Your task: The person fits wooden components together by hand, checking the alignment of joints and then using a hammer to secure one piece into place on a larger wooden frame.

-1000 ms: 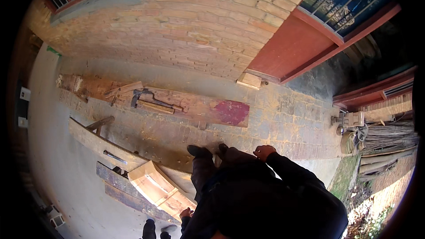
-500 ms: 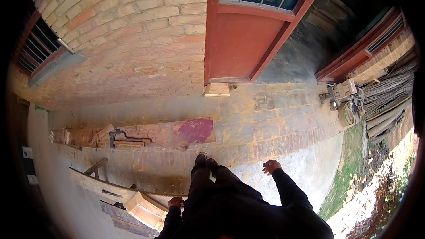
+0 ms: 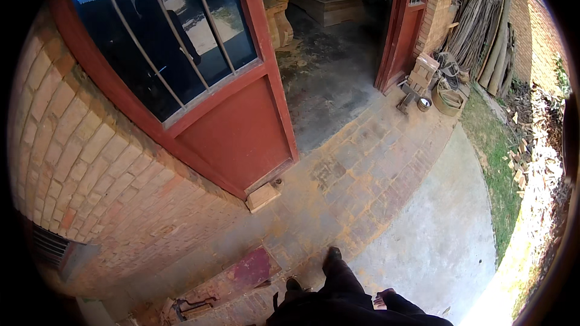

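Note:
My right hand (image 3: pixel 383 297) hangs beside my right leg over the pale concrete, fingers loosely bent and apart, with nothing seen in it. My left hand is out of the picture. Beneath me are my dark trousers and shoes, one foot ahead of the other on the brick paving (image 3: pixel 356 205). To the left of my feet lies a long worn plank (image 3: pixel 248 274) with a purple patch. A dark-framed tool (image 3: pixel 196 305) rests on its near end, partly cut off by the picture's edge.
A red door panel (image 3: pixel 235 139) with a barred window stands ahead left, a wooden block (image 3: pixel 263 197) at its foot. Beyond the doorway are stacked boards (image 3: pixel 329 0). Ahead right sit wooden blocks (image 3: pixel 424 72), a round basket (image 3: pixel 448 99) and bundled sticks (image 3: pixel 480 18).
My view has swung right and forward, toward the doorway. My feet have parted in a step. The low bench and my left hand have left the picture.

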### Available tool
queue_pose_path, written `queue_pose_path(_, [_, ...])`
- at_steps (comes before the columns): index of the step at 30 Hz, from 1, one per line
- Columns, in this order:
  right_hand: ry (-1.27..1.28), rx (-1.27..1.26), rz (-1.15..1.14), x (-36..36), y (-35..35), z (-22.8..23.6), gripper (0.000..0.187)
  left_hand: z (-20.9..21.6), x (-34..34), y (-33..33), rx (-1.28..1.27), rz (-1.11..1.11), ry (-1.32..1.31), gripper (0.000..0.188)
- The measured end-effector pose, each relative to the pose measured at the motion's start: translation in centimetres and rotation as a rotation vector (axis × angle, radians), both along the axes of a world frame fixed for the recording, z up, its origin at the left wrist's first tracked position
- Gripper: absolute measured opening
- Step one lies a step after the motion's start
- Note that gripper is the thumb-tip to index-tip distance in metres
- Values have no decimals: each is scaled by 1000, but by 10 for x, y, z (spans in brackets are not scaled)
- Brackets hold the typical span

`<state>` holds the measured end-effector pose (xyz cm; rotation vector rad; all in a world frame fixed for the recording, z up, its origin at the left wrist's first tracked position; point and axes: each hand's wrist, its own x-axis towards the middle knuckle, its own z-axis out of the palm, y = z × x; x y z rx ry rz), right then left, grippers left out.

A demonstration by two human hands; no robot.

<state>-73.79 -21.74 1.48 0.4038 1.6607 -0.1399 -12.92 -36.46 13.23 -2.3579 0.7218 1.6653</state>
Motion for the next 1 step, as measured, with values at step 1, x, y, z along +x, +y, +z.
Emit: queue_pose_path(1, [-36, -64, -62, -2, -35, -11, 24, 1, -11, -23, -10, -25, -16, 33])
